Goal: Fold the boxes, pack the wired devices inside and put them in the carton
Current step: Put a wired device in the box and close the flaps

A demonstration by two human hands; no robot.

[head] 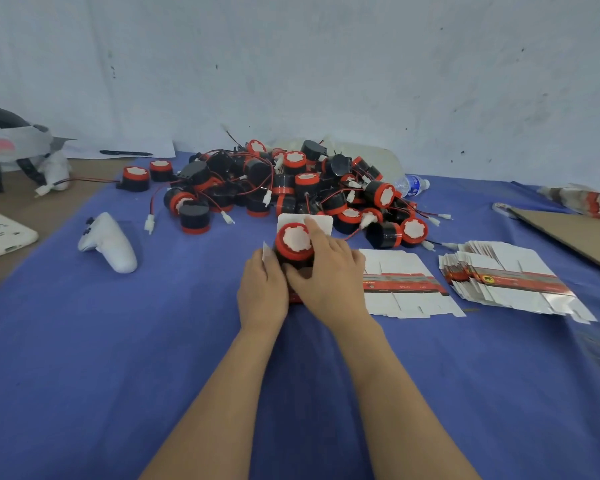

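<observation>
Blue cloth (118, 341), left hand (264, 289), right hand (326, 271) gripping device (293, 242), axis upright, red end up

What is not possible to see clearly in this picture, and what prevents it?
Head view:
1. The box: mostly covered by the left hand and right hand.
2. The device: its wire is hidden behind them.
3. Print on the flat boxes: too small to read.
4. Cardboard sheet: cut off by the right edge.
</observation>
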